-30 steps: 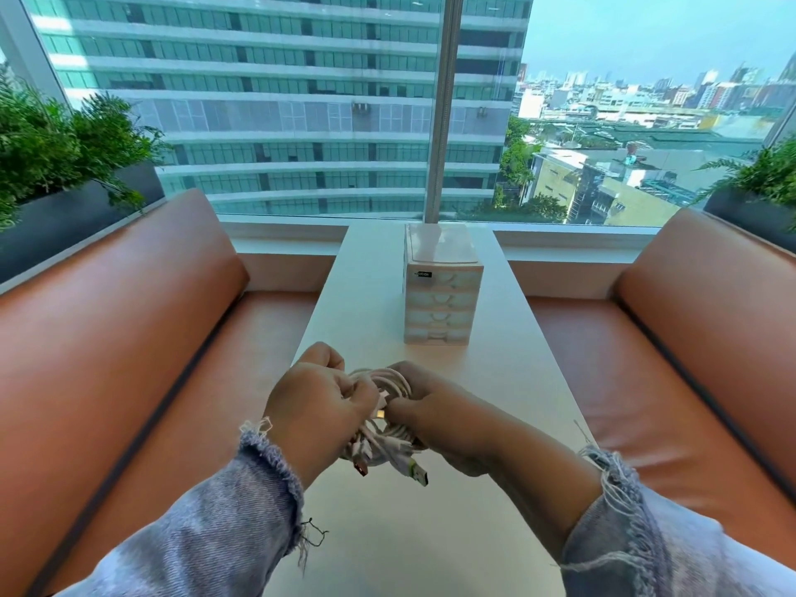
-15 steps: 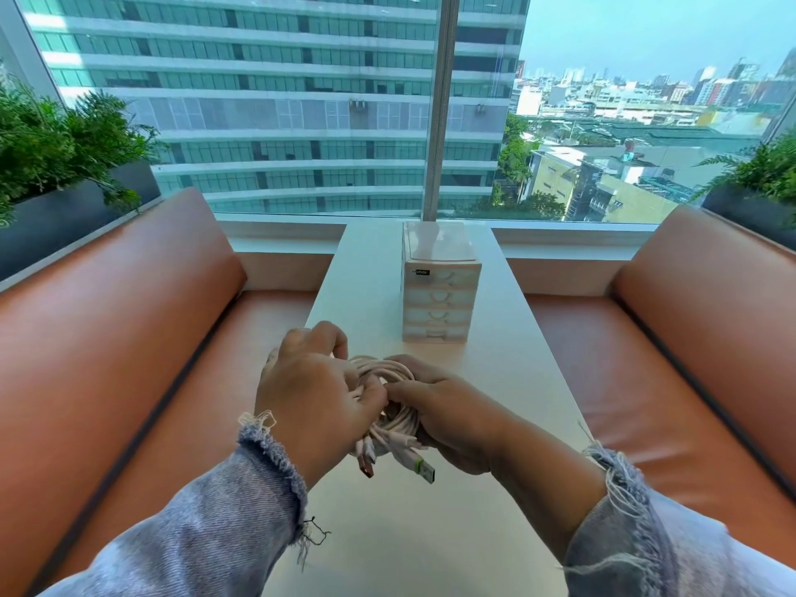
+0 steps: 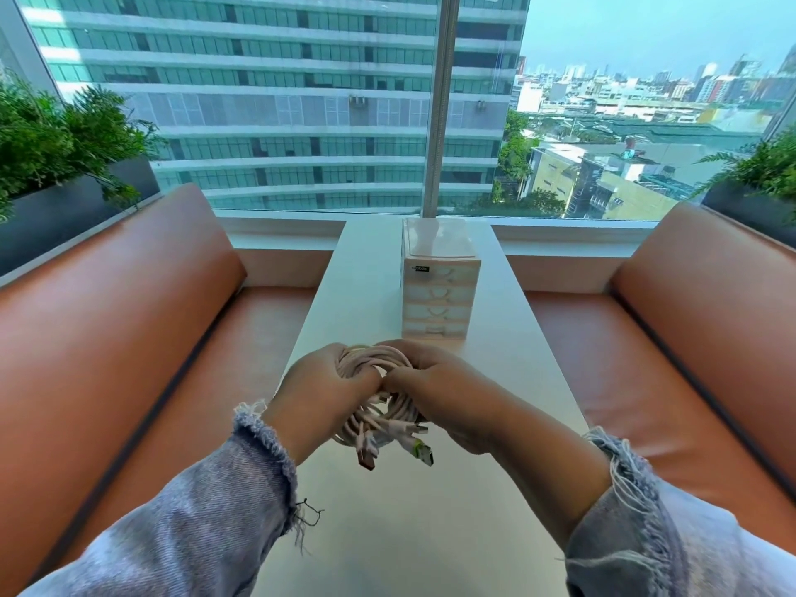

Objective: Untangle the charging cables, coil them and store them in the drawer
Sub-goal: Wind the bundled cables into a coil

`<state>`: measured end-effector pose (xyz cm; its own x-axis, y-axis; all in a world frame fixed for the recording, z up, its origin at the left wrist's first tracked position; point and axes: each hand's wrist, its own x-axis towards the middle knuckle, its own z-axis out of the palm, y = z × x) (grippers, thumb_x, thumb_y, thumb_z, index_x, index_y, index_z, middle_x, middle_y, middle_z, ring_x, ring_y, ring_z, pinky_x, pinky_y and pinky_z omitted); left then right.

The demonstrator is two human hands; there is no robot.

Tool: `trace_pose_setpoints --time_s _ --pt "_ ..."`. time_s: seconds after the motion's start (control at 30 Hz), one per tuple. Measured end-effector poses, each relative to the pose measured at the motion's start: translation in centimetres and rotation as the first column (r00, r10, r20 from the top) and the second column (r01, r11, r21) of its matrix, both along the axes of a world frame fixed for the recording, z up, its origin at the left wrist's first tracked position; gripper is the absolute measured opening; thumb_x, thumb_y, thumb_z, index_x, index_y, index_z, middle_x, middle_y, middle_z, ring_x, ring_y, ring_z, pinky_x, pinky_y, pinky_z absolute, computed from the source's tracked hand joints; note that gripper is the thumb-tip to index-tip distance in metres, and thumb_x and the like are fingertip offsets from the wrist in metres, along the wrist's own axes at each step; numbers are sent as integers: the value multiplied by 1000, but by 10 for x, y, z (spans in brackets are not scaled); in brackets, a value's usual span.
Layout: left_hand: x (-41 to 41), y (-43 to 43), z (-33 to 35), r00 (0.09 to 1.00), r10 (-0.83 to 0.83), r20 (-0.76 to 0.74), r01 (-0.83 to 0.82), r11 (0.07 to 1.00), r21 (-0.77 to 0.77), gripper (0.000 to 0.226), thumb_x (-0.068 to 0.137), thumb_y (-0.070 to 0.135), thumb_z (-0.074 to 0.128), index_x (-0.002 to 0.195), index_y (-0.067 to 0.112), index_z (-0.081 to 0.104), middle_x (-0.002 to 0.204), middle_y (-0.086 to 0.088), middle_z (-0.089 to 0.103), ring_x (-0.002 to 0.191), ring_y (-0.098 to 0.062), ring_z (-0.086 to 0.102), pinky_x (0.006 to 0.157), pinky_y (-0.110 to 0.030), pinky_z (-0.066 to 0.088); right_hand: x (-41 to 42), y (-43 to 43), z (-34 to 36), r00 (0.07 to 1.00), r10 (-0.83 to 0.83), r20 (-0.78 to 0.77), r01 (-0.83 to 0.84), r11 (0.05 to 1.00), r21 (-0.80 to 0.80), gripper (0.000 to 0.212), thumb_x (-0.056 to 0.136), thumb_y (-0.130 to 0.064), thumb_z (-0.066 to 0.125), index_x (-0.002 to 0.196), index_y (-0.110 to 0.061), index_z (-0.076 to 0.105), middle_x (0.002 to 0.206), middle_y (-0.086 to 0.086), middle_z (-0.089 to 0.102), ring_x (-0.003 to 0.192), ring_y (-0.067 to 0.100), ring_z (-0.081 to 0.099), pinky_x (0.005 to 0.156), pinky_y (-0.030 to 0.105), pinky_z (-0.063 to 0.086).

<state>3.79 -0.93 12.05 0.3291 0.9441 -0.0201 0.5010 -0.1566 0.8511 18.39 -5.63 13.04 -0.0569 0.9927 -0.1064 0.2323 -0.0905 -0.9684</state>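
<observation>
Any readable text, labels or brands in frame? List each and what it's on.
Small dark label at the top left of the drawer unit front: light lettering ending in what looks like "box"; the rest is too blurred to read.
Charging cables and their plugs: no markings legible.
Buildings outside: no sign readable.

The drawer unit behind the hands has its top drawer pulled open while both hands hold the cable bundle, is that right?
Not quite: the head view shows all drawers of the drawer unit shut. Both the left hand and right hand do hold the cable bundle.
</observation>
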Motion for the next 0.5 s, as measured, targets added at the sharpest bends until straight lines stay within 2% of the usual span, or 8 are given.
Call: trace_pose_setpoints --time_s 0.07,0.13,0.17,0.23,0.3,0.4,0.5 --pt "0 2 -3 1000 -6 11 7 1000 -28 42 57 43 56 90 21 68 80 -4 72 80 -26 68 76 -48 56 0 -2 6 1000 22 21 -22 1000 3 36 84 -4 53 112 -21 67 105 3 71 94 17 67 83 37 57" --pt "-1 3 -6 999 -13 41 15 999 -48 42 57 37 55 95 24 70 82 -3 73 82 -24 69 77 -48 56 3 -5 14 996 88 -19 -89 996 -24 38 86 -3 49 113 -20 69 101 6 71 81 17 64 67 30 55" --pt "-2 2 -7 998 -5 61 8 999 -46 42 58 34 55 96 25 70 82 -2 74 82 -24 69 77 -48 56 7 -5 17 994 101 -45 -102 994 -32 37 87 -4 46 112 -19 70 100 8 70 80 17 61 67 30 53" --pt "0 -1 -7 990 10 140 -1 998 -64 37 60 29 58 95 22 70 85 -4 74 85 -25 69 80 -48 56 14 -3 16 996 61 -71 -63 998 -19 37 89 -5 42 108 -16 71 105 6 71 87 17 61 79 40 51" --pt "2 -5 -7 969 21 247 18 988 -154 37 62 23 60 97 17 70 91 -7 74 90 -26 70 84 -51 55 19 -1 8 998 24 -52 -25 1000 -19 36 89 -5 40 106 -12 71 108 4 71 97 17 61 90 47 48" --pt "5 -4 -10 929 57 367 39 967 -250 41 62 22 63 101 10 69 98 -16 72 95 -35 69 85 -58 53 15 -4 -4 994 65 -91 -71 996 -59 30 95 -10 39 109 -6 66 102 10 68 89 18 59 81 39 49" --pt "7 -6 -8 908 123 400 -11 963 -271 28 73 13 61 100 9 67 95 -21 71 91 -41 67 80 -60 54 15 -6 -8 979 90 -181 -102 993 -56 29 97 -10 42 115 -6 64 109 15 66 94 21 58 86 42 48"
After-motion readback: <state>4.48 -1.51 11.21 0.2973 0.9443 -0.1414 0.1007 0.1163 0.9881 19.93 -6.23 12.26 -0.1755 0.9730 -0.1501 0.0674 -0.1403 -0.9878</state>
